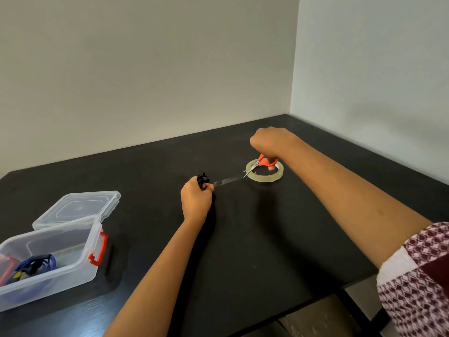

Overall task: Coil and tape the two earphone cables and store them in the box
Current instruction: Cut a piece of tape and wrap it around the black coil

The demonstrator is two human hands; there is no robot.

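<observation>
My left hand (196,200) grips a coiled black earphone cable (203,179) on the dark table. A strip of clear tape (228,180) stretches from that coil to the tape roll (264,171) lying flat further right. My right hand (268,142) holds red-handled scissors (258,164) above the roll, blades at the tape strip near the roll. A clear plastic box (46,261) with red latches stands at the left, and a coiled blue earphone cable (36,263) lies inside it.
The box's clear lid (77,206) lies behind the box. The black table (255,239) ends at walls behind and to the right. Its front edge runs diagonally at the lower right. A reddish item (6,267) also lies in the box at the far left.
</observation>
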